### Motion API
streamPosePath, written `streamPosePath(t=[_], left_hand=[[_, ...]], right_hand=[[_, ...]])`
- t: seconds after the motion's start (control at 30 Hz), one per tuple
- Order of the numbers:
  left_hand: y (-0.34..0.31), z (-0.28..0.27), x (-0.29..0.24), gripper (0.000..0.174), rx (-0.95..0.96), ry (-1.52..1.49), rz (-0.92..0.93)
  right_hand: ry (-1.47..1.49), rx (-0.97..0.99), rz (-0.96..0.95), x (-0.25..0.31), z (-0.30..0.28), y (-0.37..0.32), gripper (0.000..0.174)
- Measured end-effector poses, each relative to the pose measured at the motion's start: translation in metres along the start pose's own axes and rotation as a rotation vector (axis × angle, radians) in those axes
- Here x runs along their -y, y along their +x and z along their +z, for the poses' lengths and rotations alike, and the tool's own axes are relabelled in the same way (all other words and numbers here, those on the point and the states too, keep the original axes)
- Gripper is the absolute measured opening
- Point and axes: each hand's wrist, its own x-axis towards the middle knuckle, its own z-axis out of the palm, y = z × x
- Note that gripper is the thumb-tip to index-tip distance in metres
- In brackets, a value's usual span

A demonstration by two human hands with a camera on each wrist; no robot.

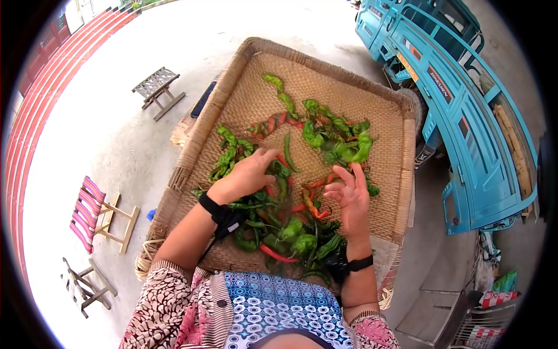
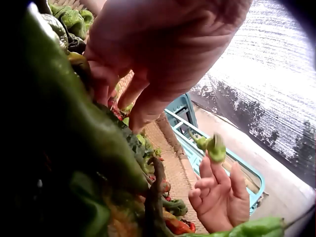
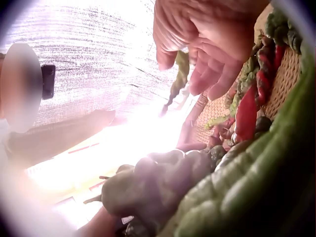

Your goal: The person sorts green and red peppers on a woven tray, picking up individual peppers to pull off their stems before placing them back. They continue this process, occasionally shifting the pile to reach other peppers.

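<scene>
Woven tray, rough and matt, of plaited strips; peppers, glossy; truck, painted metal, smooth; stool looked wooden, matt; blouse was cloth.

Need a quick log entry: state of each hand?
Left hand: fingers down at wrinkled green and red peppers; grip can't be told.
Right hand: open, curled green pepper at its fingertips.
</scene>
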Motion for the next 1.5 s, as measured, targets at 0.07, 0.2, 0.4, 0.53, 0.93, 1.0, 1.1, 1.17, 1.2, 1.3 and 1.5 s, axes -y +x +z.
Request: streamPosePath(t=[0.07,0.2,0.4,0.53,0.93,1.0,1.1,1.17,1.2,1.3,1.5], left_hand=[[0.0,-0.001,-0.007,0.061,0.101,0.084,0.008],[-0.001,-0.012,-0.021,0.053,0.066,0.032,-0.057],[0.002,-0.018,-0.047,0.05,0.115,-0.2,0.072],[0.004,-0.036,-0.078,0.041,0.519,-0.64,-0.168],[0.007,-0.012,-0.033,0.037,0.327,-0.64,-0.077],[0.01,0.002,-0.011,0.037,0.244,-0.362,0.108],[0.01,0.013,0.001,0.042,0.307,-0.147,0.237],[0.01,0.018,0.004,0.043,0.334,-0.123,0.287],[0.01,0.02,0.006,0.044,0.347,-0.112,0.31],[0.005,0.023,0.004,0.045,0.267,-0.041,0.324],[0.006,0.014,-0.005,0.028,0.309,-0.099,0.236]], right_hand=[[-0.088,0.05,0.106,0.0,-0.021,0.006,0.038],[-0.377,0.106,0.185,-0.015,-0.035,0.003,0.035],[-0.438,0.274,0.123,-0.006,-0.016,-0.004,0.048],[-0.554,0.478,0.094,-0.012,-0.016,-0.004,0.051],[-0.342,0.13,0.238,-0.013,-0.031,0.001,0.039],[-0.094,0.044,0.134,-0.01,-0.031,0.006,0.046],[0.35,-0.039,-0.081,0.001,-0.024,0.009,0.06],[0.308,-0.008,0.033,0.005,-0.027,0.007,0.052],[0.286,0.007,0.091,0.007,-0.027,0.007,0.048],[0.027,0.217,0.271,-0.009,-0.036,0.004,0.034],[-0.084,0.231,0.304,-0.009,-0.023,-0.002,0.023]])
